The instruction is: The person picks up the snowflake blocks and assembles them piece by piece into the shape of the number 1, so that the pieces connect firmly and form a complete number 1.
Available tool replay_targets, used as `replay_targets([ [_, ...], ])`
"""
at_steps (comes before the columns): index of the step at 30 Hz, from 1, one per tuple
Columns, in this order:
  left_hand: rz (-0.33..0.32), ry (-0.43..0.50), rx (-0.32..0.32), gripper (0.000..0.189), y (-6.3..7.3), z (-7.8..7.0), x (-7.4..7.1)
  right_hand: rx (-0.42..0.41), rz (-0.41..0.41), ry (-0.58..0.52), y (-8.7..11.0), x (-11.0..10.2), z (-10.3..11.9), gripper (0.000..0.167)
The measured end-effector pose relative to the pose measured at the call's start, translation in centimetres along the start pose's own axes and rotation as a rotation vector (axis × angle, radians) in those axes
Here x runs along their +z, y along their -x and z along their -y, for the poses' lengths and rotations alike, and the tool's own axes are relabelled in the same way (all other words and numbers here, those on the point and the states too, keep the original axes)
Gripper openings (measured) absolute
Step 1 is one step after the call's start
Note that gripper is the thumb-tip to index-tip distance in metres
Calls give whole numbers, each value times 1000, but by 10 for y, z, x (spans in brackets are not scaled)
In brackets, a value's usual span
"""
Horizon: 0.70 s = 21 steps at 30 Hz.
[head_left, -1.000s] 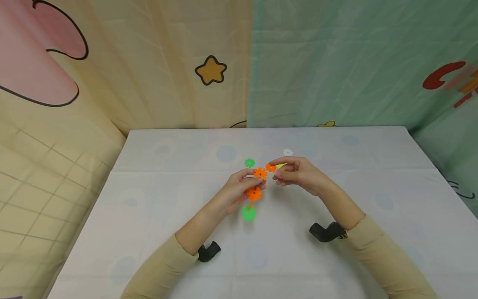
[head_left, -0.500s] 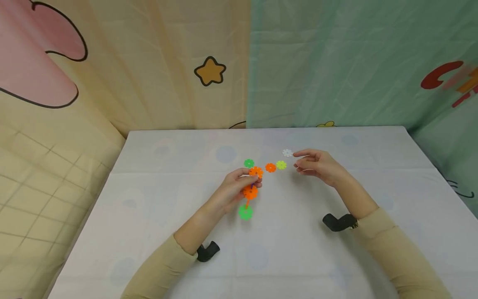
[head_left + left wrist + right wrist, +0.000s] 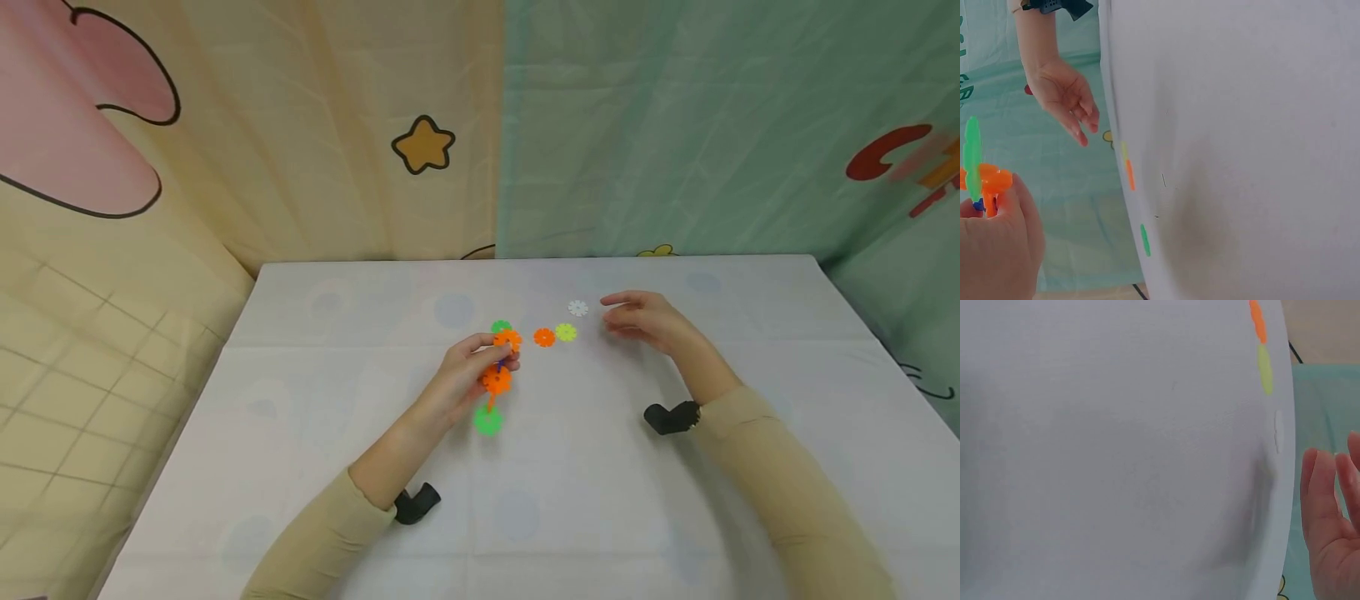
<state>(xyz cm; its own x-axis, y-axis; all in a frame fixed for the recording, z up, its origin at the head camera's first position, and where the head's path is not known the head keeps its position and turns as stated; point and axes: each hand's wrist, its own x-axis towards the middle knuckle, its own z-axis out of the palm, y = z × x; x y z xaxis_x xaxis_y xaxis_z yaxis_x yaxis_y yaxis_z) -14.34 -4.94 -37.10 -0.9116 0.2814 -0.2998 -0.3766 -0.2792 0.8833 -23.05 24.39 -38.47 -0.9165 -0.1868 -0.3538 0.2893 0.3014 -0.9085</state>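
Note:
My left hand [image 3: 465,375] pinches a chain of linked plastic snowflake discs above the table. In it an orange disc [image 3: 508,341] is at the top, a small blue piece is partly hidden by the fingers, another orange disc [image 3: 497,381] lies lower, and a green disc [image 3: 488,421] hangs at the bottom end. The left wrist view shows that green disc [image 3: 972,156] edge-on beyond the thumb. My right hand [image 3: 647,321] holds nothing, its fingers extended and relaxed over the table, just right of a loose white disc [image 3: 577,308].
On the white-covered table [image 3: 585,500] lie a yellow disc [image 3: 566,332] and an orange disc [image 3: 544,337] side by side. A loose green disc [image 3: 501,326] is partly covered by the held chain. Printed curtains [image 3: 645,125] stand behind the table's back edge.
My right hand has drawn away from the chain, moving right past the yellow disc to beside the white one. My left hand, with the chain, has shifted slightly left and up.

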Motion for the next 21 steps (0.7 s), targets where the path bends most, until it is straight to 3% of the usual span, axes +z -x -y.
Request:
replay_targets([
  [14, 6, 49, -6, 7, -2, 3, -1, 28, -154, 248, -39, 22, 1, 47],
  [21, 13, 61, -7, 3, -3, 2, -2, 35, -258, 423, -51, 33, 1, 41],
])
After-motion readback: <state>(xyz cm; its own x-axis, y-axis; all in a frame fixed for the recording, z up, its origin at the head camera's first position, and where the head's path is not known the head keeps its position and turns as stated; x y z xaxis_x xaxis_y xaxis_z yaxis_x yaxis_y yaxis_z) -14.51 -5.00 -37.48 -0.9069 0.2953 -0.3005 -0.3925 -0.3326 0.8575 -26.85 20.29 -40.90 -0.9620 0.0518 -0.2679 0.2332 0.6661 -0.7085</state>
